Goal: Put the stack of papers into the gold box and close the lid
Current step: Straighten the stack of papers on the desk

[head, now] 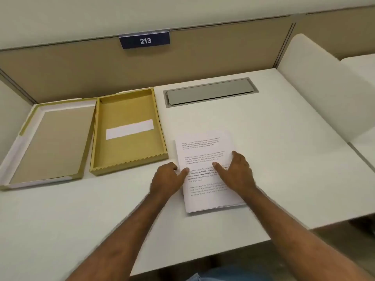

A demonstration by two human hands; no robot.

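Observation:
A stack of printed white papers [203, 147] lies flat on the white desk, right of centre. My left hand [168, 179] rests at the stack's left edge, thumb on the top sheet, fingers curled at the side. My right hand [237, 171] lies on the right part of the stack, thumb spread across the text. The gold box [162, 138] stands open to the left of the papers, with a white strip [129, 129] on its floor. Its lid [22, 128] lies upside down further left, touching the box.
A tan partition with a dark "213" sign [144, 40] closes the back of the desk. A grey cable flap [210, 91] is set into the desk behind the papers. A white side divider [316, 82] stands at the right. The desk edge [203, 258] runs near me.

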